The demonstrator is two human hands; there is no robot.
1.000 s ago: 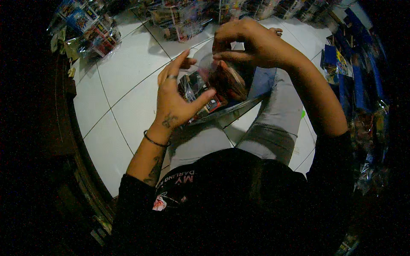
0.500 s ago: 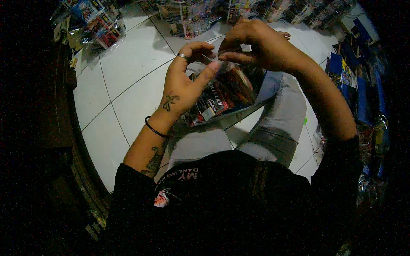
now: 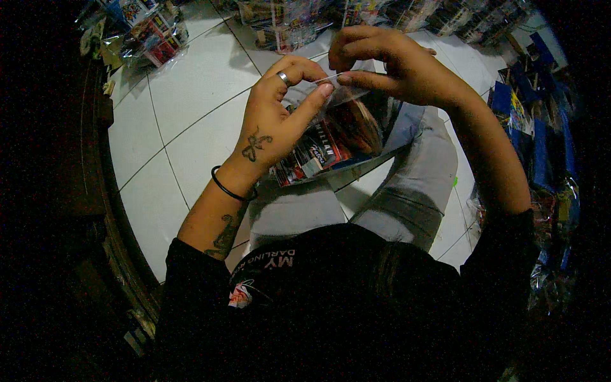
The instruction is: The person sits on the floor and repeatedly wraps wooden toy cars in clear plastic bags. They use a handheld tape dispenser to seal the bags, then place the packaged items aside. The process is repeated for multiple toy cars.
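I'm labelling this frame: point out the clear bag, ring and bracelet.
Clear bag (image 3: 347,96), head view: upper film.
Ring (image 3: 284,79), head view: middle of the silver band.
Bracelet (image 3: 229,193), head view: near side of the dark loop.

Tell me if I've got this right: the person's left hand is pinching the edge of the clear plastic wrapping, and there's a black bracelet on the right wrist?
Not quite: the head view shows the black bracelet on the left wrist, not the right. The left hand is indeed pinching the edge of the clear plastic wrapping.
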